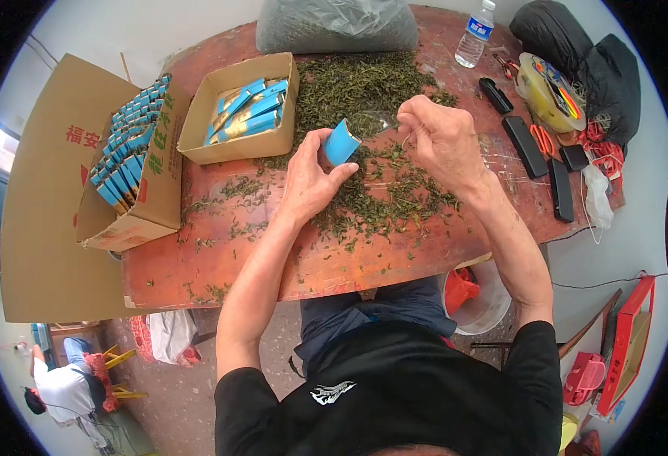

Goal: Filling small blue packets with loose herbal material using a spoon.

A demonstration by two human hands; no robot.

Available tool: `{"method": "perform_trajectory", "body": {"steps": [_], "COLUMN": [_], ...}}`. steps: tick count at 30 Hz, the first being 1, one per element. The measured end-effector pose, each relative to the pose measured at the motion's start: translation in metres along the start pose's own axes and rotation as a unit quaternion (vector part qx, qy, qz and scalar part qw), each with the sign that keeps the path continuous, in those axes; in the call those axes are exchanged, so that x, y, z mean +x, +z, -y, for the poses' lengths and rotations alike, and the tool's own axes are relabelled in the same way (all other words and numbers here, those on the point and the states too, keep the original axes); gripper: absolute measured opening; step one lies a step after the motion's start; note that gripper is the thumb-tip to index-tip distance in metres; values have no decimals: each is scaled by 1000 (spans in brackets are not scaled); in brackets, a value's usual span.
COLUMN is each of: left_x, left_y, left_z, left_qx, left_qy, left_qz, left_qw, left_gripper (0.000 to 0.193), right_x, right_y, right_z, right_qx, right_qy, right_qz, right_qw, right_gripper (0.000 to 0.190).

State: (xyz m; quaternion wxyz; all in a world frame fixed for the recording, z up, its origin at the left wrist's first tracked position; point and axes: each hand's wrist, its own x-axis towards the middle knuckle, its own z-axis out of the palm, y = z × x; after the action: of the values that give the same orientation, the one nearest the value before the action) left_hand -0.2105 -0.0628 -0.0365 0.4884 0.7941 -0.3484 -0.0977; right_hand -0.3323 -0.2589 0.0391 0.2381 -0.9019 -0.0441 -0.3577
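Note:
My left hand (312, 179) holds a small blue carton (342, 143) between thumb and fingers, tilted, with its open end up and to the right. Above the loose dried leaves, probably tea (362, 80), my right hand (445, 139) is curled with the fingertips pinched together. A thin pale strand shows below those fingertips; whether they grip it is unclear. Just left of them is a piece of clear plastic (380, 122). Several flat blue-and-gold cartons (248, 114) lie in a shallow cardboard box (242, 151) left of the leaves.
A tall cardboard box (160, 199) packed with blue cartons stands at left. A large plastic bag (336, 28) sits at the back. On the right are a water bottle (474, 37), orange-handled scissors (542, 139) and black cases (525, 147). A bucket (490, 308) stands below; another person sits lower left.

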Motion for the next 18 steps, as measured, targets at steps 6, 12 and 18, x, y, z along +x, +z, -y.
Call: {"method": "perform_trajectory", "body": {"steps": [6, 12, 18], "left_x": [0, 0, -1], "left_y": [4, 4, 1], "left_z": [4, 7, 5], "left_qx": [19, 23, 33], "left_qy": [65, 84, 34], "left_qz": [-28, -48, -20], "left_qw": [997, 995, 999], "left_gripper": [61, 63, 66], "right_x": [6, 11, 15], "right_y": [0, 2, 1], "right_z": [3, 11, 17], "right_qx": [-58, -76, -108], "right_qy": [-63, -88, -123], "right_qz": [16, 46, 57], "right_qw": [996, 992, 985], "right_gripper": [5, 9, 13]}}
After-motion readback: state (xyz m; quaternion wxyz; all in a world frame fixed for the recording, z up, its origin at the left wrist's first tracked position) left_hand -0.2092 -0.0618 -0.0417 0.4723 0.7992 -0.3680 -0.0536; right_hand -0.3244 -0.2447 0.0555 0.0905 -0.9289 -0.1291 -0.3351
